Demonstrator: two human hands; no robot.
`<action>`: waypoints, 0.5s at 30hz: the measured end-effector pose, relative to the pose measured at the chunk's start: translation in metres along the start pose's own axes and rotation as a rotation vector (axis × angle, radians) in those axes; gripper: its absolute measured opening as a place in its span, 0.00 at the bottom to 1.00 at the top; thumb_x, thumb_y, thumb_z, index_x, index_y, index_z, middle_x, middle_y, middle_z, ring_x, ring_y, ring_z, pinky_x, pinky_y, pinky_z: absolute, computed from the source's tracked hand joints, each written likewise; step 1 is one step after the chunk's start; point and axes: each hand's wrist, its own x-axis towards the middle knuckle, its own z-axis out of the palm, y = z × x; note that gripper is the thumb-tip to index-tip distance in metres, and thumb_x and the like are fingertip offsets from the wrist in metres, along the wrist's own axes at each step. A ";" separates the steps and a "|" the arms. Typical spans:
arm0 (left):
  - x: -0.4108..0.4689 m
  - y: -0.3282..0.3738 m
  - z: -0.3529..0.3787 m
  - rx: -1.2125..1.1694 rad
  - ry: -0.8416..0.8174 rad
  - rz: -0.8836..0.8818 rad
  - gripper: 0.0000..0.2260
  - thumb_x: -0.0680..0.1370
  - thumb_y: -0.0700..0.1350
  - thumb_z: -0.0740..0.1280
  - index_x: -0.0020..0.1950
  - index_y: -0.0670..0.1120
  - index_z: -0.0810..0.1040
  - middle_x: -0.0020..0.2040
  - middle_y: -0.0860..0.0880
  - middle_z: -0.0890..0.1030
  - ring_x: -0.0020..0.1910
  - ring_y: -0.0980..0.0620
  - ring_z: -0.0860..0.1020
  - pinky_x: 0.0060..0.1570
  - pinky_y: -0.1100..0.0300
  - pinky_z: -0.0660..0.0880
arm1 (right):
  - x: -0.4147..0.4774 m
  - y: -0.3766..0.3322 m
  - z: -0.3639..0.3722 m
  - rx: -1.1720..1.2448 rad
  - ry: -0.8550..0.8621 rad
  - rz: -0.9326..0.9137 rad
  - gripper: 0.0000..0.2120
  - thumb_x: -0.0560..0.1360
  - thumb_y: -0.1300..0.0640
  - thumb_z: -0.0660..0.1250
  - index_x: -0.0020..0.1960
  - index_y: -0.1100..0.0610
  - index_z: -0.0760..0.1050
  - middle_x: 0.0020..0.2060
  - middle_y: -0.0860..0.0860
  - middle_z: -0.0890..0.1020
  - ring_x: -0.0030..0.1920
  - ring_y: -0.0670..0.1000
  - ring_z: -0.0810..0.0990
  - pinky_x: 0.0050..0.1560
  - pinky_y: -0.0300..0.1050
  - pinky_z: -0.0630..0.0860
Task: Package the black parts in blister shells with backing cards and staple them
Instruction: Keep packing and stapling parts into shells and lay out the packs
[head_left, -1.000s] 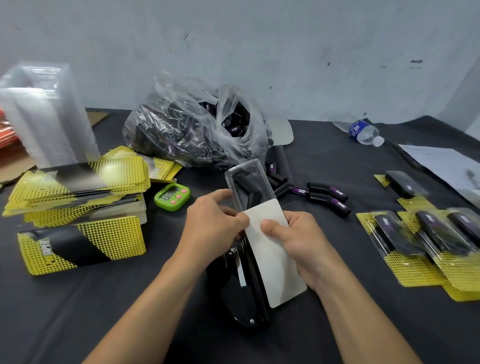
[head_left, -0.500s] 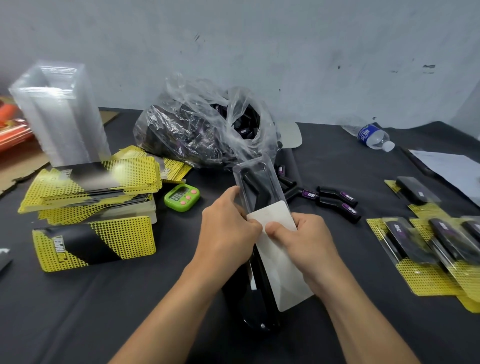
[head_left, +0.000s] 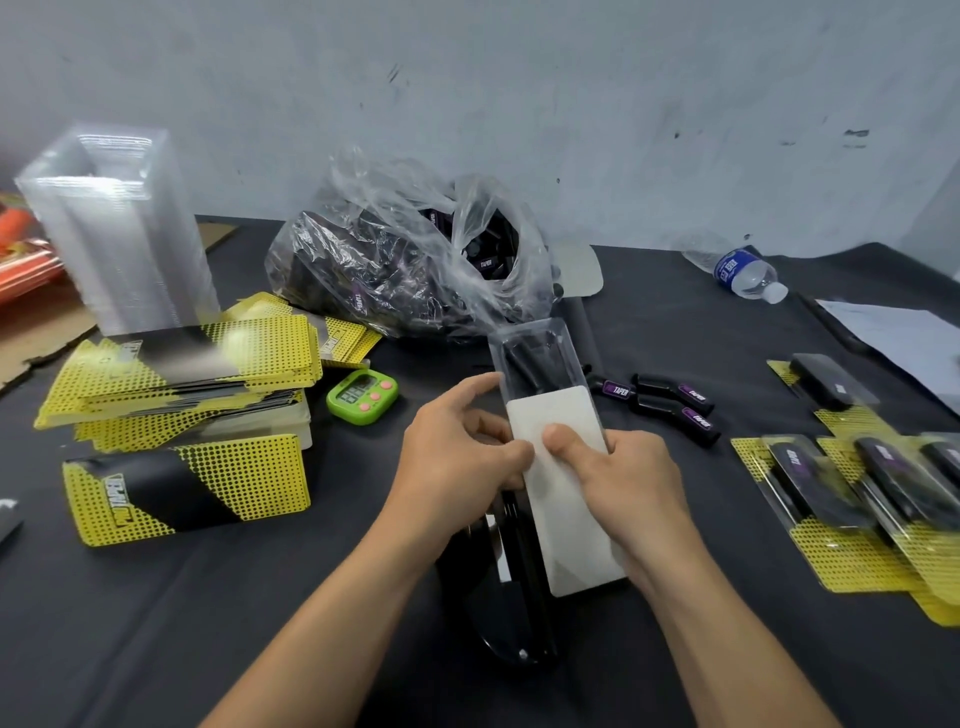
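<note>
The tabletop (head_left: 260, 623) has hardly changed in the last second; the view has only swung a little. The bag (head_left: 395, 270) of black parts lies at the back, and the finished packs (head_left: 857, 493) lie well apart on the right.

In the middle the stapler (head_left: 519, 613) lies under both hands, as it did before. The card (head_left: 571, 519) is held over it, white back up, with its top end tucked into the clear shell (head_left: 535, 353). It sits about as deep as it did a second ago.

The left hand (head_left: 457, 457) has its grip clamped on the left edge of the shell, thumb at the card's edge. The right hand (head_left: 634, 483) has its grip clamped on the card. Its thumb (head_left: 558, 436) has crept nearer the card's top edge.

The black part (head_left: 530, 364) is inside the shell, above the card's top edge, and it has not shifted.

My reading is that the card is still being seated and squared, not stapled. The next move probably calls for the pack's edge to go into the stapler's mouth. The pinch should hold until then, or the card could slip back out.
</note>
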 end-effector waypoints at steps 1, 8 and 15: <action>0.001 -0.001 -0.001 -0.046 -0.006 -0.017 0.27 0.70 0.34 0.76 0.66 0.53 0.80 0.40 0.48 0.87 0.35 0.47 0.86 0.40 0.50 0.85 | 0.001 0.000 -0.005 0.079 -0.109 0.023 0.17 0.75 0.43 0.73 0.39 0.56 0.85 0.35 0.50 0.87 0.38 0.53 0.87 0.41 0.50 0.81; 0.003 -0.002 -0.006 -0.134 0.022 -0.075 0.12 0.69 0.32 0.78 0.43 0.49 0.85 0.39 0.45 0.87 0.38 0.45 0.87 0.40 0.52 0.84 | 0.007 0.009 -0.027 0.396 -0.493 0.043 0.14 0.80 0.71 0.63 0.60 0.62 0.82 0.52 0.59 0.88 0.53 0.60 0.87 0.50 0.53 0.83; 0.002 -0.001 -0.007 -0.098 0.029 -0.077 0.11 0.72 0.32 0.76 0.36 0.46 0.81 0.38 0.40 0.85 0.33 0.43 0.84 0.42 0.43 0.83 | 0.007 0.013 -0.010 0.287 -0.292 0.005 0.07 0.80 0.60 0.71 0.45 0.57 0.87 0.44 0.55 0.89 0.46 0.57 0.89 0.49 0.55 0.85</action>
